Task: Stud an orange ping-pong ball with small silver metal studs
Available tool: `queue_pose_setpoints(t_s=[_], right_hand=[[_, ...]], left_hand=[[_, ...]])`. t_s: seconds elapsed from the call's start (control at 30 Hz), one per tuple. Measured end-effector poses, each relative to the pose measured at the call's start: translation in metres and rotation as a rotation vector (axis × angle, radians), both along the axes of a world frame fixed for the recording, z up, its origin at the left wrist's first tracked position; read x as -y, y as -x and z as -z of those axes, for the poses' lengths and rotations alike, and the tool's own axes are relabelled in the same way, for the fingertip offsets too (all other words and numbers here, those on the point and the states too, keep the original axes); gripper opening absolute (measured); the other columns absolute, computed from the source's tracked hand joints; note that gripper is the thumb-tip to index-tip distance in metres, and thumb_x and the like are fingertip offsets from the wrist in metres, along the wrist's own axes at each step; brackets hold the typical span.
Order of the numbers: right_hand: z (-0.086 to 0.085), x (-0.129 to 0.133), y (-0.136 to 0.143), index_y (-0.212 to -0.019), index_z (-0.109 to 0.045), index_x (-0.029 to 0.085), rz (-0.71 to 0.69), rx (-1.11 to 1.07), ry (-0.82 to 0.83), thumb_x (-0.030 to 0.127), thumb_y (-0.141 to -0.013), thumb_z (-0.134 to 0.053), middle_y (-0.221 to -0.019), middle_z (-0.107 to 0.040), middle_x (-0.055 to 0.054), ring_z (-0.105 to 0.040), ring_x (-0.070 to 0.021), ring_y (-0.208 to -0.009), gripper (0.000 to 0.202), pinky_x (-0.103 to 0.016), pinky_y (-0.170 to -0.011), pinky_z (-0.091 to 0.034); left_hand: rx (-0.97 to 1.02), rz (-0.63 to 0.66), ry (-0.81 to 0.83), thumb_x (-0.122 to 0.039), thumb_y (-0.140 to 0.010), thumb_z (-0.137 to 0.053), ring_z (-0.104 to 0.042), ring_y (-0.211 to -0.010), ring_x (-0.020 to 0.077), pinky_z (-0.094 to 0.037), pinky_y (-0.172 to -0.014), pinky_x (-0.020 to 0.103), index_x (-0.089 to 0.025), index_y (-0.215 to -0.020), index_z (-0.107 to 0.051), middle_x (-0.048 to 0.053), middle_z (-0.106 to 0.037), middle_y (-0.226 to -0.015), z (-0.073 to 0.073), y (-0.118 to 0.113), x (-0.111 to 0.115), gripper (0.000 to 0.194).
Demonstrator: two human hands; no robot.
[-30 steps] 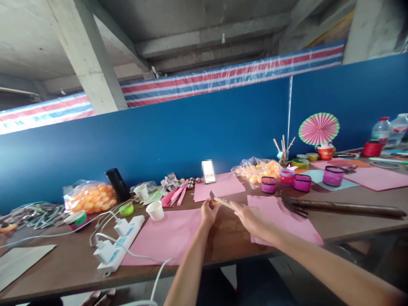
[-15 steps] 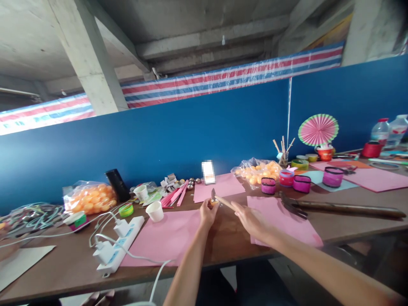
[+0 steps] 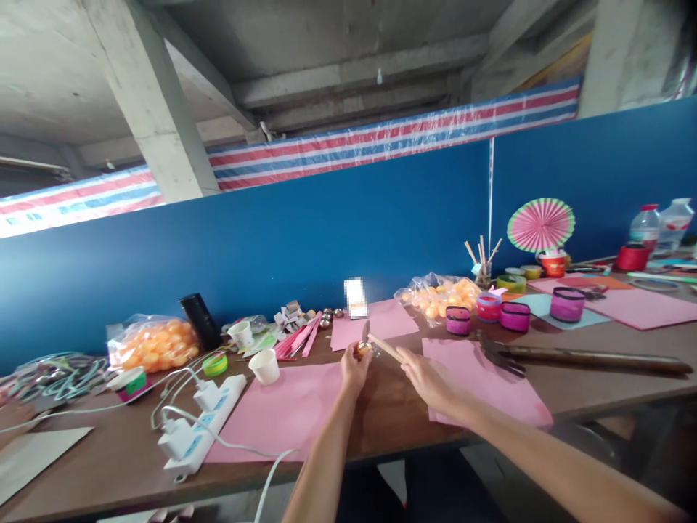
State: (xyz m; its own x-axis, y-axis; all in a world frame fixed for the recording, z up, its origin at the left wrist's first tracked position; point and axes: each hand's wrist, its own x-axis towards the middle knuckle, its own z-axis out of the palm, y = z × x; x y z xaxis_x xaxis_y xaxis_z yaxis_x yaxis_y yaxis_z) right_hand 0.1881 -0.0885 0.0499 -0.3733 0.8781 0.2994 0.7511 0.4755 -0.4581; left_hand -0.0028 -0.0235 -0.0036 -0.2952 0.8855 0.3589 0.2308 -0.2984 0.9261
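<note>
Between the fingers of my left hand (image 3: 353, 369) is a small shiny gold-coloured ball (image 3: 364, 349), held low over the brown table. My right hand (image 3: 425, 372) is wrapped round the pale wooden handle of a small hammer (image 3: 388, 346). Its dark head stands upright just above the ball; whether they touch I cannot tell. Some tiny clear bits lie beside the ball. Pink paper sheets (image 3: 283, 418) lie to either side of my hands. Behind them, several shiny metal balls (image 3: 327, 318) rest near pink strips (image 3: 300, 335).
A white power strip (image 3: 213, 428) with plugs and cables lies at left, near a white paper cup (image 3: 265, 367). A large wooden-handled hammer (image 3: 593, 357) lies at right. Bags of orange balls (image 3: 155, 345) and purple ring-shaped holders (image 3: 515, 317) stand farther back. A blue partition (image 3: 305, 240) rises behind.
The view has shifted very slightly. Both hands keep nearly the same place, with the small hammer's head still over the ball.
</note>
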Motion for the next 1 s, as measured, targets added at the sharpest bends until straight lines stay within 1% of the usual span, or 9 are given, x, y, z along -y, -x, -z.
queue_pose_setpoints(t_s=[0.1,0.23,0.33,0.4,0.47,0.63,0.77,0.9,1.0], right_hand=[[-0.0004,0.0018,0.0001,-0.121,-0.038,0.021,-0.013,0.007,-0.009,0.022,-0.086,-0.031,-0.091,-0.064,-0.006,-0.06,-0.017,-0.077,0.035,-0.024,-0.063,-0.037],[-0.0007,0.0007,0.0004,-0.12,-0.039,0.021,-0.019,-0.04,0.001,0.021,-0.086,-0.032,-0.093,-0.063,-0.007,-0.06,-0.0168,-0.08,0.035,-0.024,-0.065,-0.038],[-0.0015,-0.0007,-0.0009,-0.118,-0.04,0.021,-0.033,-0.079,-0.012,0.021,-0.086,-0.031,-0.092,-0.064,-0.006,-0.06,-0.0165,-0.081,0.033,-0.023,-0.064,-0.038],[-0.0016,-0.0007,-0.0017,-0.117,-0.041,0.021,-0.036,-0.086,-0.021,0.021,-0.086,-0.031,-0.089,-0.064,-0.005,-0.06,-0.0165,-0.081,0.032,-0.023,-0.063,-0.038],[-0.0011,0.0002,-0.0017,-0.117,-0.039,0.021,-0.035,-0.095,-0.023,0.02,-0.085,-0.031,-0.09,-0.064,-0.005,-0.06,-0.0164,-0.081,0.033,-0.023,-0.063,-0.038],[-0.0002,0.0028,0.001,-0.116,-0.041,0.02,-0.022,-0.067,0.021,0.019,-0.085,-0.032,-0.087,-0.064,-0.005,-0.06,-0.0166,-0.077,0.033,-0.023,-0.062,-0.037],[-0.0012,0.0023,0.0019,-0.118,-0.039,0.02,-0.02,-0.093,-0.011,0.02,-0.085,-0.031,-0.091,-0.063,-0.006,-0.059,-0.0168,-0.082,0.034,-0.023,-0.064,-0.038],[-0.002,0.0034,0.0017,-0.118,-0.04,0.021,-0.034,-0.061,-0.011,0.022,-0.086,-0.031,-0.089,-0.064,-0.005,-0.06,-0.0168,-0.079,0.033,-0.024,-0.063,-0.038],[-0.0021,0.0053,0.0015,-0.117,-0.04,0.022,-0.012,-0.07,-0.038,0.022,-0.086,-0.031,-0.088,-0.064,-0.005,-0.06,-0.0166,-0.079,0.032,-0.024,-0.063,-0.038]], left_hand=[[0.02,0.017,-0.007,-0.033,-0.063,-0.063,-0.056,-0.054,0.0102,-0.046,-0.057,0.022,-0.016,-0.099,-0.056,0.0,-0.061,-0.062,-0.0022,-0.0006,0.002,0.04],[0.038,0.043,-0.014,-0.033,-0.064,-0.062,-0.056,-0.053,0.0103,-0.046,-0.057,0.022,-0.016,-0.097,-0.058,-0.001,-0.06,-0.058,-0.0031,-0.0006,0.0032,0.037],[0.059,0.047,-0.019,-0.031,-0.063,-0.064,-0.057,-0.056,0.0109,-0.047,-0.059,0.024,-0.016,-0.097,-0.056,0.001,-0.063,-0.068,-0.0012,0.0001,0.0009,0.038],[0.074,0.04,-0.025,-0.028,-0.06,-0.066,-0.059,-0.062,0.0121,-0.048,-0.062,0.025,-0.016,-0.096,-0.055,0.003,-0.064,-0.077,0.0004,0.0002,-0.0012,0.039],[0.087,0.033,-0.031,-0.025,-0.058,-0.068,-0.06,-0.067,0.013,-0.048,-0.065,0.026,-0.017,-0.095,-0.055,0.004,-0.064,-0.082,0.0013,0.0001,-0.0024,0.04],[0.097,0.056,-0.029,-0.027,-0.06,-0.067,-0.058,-0.058,0.0108,-0.048,-0.059,0.024,-0.016,-0.093,-0.054,0.002,-0.063,-0.073,-0.0012,-0.0014,0.0002,0.037],[0.089,0.061,-0.018,-0.029,-0.062,-0.065,-0.056,-0.054,0.0093,-0.046,-0.056,0.022,-0.015,-0.094,-0.054,0.001,-0.062,-0.068,-0.003,-0.0023,0.0022,0.037],[0.067,0.057,0.001,-0.033,-0.062,-0.065,-0.054,-0.051,0.0092,-0.045,-0.054,0.021,-0.013,-0.092,-0.057,0.0,-0.061,-0.061,-0.0024,-0.0016,0.0021,0.037],[0.057,0.047,0.011,-0.035,-0.061,-0.066,-0.055,-0.051,0.0095,-0.045,-0.054,0.022,-0.013,-0.094,-0.057,0.0,-0.061,-0.06,-0.0018,-0.0009,0.0017,0.04]])
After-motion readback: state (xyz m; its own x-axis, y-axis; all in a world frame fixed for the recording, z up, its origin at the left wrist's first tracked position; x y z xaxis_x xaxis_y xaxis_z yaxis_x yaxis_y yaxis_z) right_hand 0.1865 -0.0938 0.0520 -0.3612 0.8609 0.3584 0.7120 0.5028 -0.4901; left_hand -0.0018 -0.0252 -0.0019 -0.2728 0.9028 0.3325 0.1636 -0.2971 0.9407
